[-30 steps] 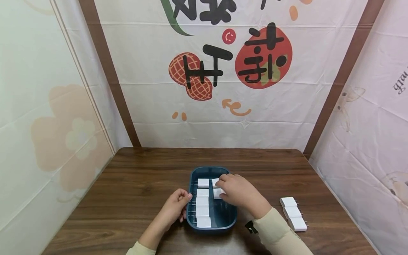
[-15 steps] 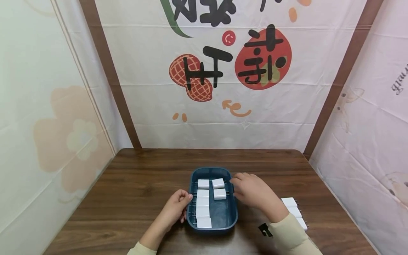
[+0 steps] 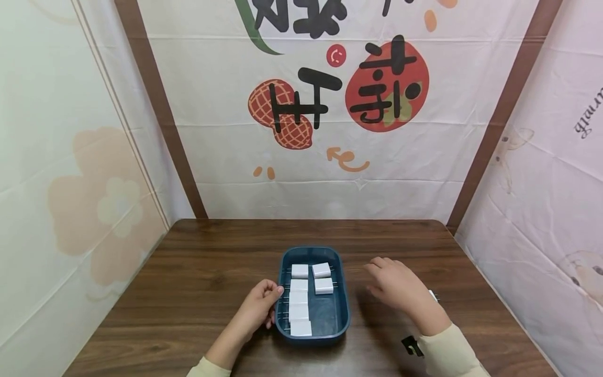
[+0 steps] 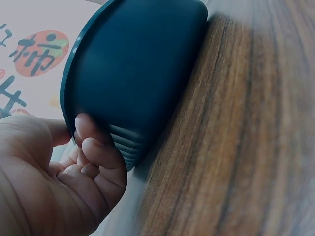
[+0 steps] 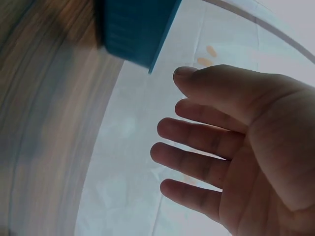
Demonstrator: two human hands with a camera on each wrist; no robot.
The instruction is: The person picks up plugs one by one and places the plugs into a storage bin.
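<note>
A dark blue plastic bin (image 3: 325, 314) stands on the table, its rim (image 4: 69, 64) pinched at the left side between the thumb and curled fingers of my left hand (image 3: 258, 305). In it, several white two-pronged plug adapters (image 3: 299, 298) form a column along the left wall, prongs to the left. On its right side sit 2 more adapters (image 3: 323, 286), prongs to the right. My right hand (image 3: 398, 285) is over the table to the right of the bin, fingers loosely extended and palm bare in the right wrist view. Behind its wrist, part of another adapter (image 3: 433, 296) shows.
The brown wood-grain table (image 3: 226, 251) runs back to a printed white cloth (image 3: 226, 157), with cloth on both sides too. A small black clip-like piece (image 3: 412, 345) shows by the right sleeve (image 3: 447, 351).
My right hand has left the adapters on the bin's right side and moved right over the table, its forearm now covering most of the adapters there. The left hand stays at the rim.
</note>
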